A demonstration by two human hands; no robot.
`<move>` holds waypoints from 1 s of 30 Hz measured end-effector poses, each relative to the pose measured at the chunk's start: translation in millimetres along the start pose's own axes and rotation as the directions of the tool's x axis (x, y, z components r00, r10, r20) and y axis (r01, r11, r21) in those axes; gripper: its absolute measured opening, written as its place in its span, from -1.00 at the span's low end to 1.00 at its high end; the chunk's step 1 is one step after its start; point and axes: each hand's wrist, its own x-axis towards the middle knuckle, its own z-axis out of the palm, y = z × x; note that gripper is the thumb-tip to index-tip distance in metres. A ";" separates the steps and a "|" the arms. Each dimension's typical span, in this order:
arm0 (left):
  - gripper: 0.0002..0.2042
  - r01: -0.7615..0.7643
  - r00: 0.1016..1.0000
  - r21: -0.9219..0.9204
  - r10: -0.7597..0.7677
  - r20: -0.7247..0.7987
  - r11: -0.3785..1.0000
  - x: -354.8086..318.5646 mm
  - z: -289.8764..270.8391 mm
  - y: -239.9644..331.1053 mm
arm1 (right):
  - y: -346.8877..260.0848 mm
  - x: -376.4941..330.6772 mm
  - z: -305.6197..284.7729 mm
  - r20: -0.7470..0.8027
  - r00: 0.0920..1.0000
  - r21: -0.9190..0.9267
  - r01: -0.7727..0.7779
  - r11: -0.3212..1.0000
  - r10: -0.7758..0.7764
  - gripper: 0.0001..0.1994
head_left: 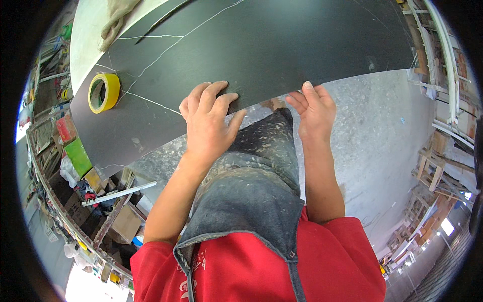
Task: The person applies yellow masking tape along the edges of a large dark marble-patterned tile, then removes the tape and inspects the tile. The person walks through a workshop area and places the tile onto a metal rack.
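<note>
A large black slab (282,45) with thin white veins lies across in front of me, its near edge slanting up to the right. My left hand (209,113) rests on that edge with its fingers spread over the top face. At the same edge, farther right, my right hand (316,108) is closed, thumb and fingers pinching the rim; some fingertips are hard to see. A roll of yellow tape (104,93) stands on the slab's left part. Beyond it lies a slim, dark, pointed strip or tool (163,19).
A beige cloth (114,22) lies at the far left on a pale surface (88,35). Shelving at left holds a green box (78,157), a cardboard box (126,224) and clutter. Wooden frames (430,168) stand along the right, beyond the grey floor (382,136).
</note>
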 end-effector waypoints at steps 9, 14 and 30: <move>-0.57 -0.079 0.996 0.039 0.078 0.031 0.996 -1.0 -0.6 -6.5 | -0.4 -0.5 -3.1 0.014 1.000 -0.015 -0.006 1.000 0.006 -0.83; -0.59 -0.087 0.995 0.051 0.085 0.051 0.995 3.8 -2.4 -3.6 | 0.8 -0.5 -0.8 0.018 1.000 0.027 -0.001 1.000 0.001 -0.82; -0.51 -0.215 0.971 0.225 0.184 0.153 0.950 12.0 18.3 8.6 | -2.5 5.0 -10.4 0.050 0.995 0.078 -0.093 0.993 0.090 -0.81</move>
